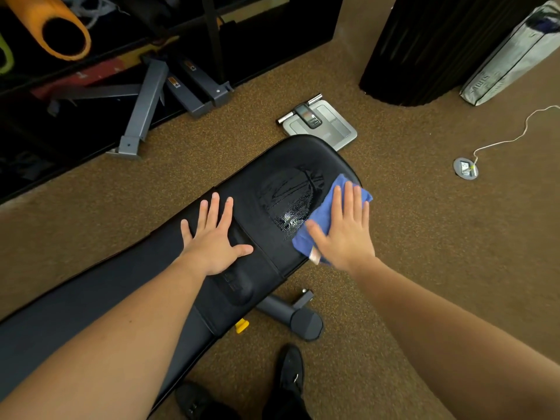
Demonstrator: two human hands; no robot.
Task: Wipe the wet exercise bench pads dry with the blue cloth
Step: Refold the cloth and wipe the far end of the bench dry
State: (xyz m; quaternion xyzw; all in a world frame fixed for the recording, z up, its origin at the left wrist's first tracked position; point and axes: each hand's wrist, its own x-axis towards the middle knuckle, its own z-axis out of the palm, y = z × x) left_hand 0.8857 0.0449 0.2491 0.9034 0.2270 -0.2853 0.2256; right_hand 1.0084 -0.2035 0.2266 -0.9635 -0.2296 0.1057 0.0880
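A black exercise bench runs from lower left to the middle of the view. Its far seat pad shines with a wet patch in its centre. The blue cloth lies on the pad's right edge, just right of the wet patch. My right hand presses flat on the cloth with straight fingers. My left hand rests flat with spread fingers across the seam between the seat pad and the long back pad.
A grey body scale lies on the brown carpet just beyond the bench end. Grey metal frame parts lean by a dark rack at the upper left. A black column, a floor socket with a white cord, the bench foot and my shoes surround it.
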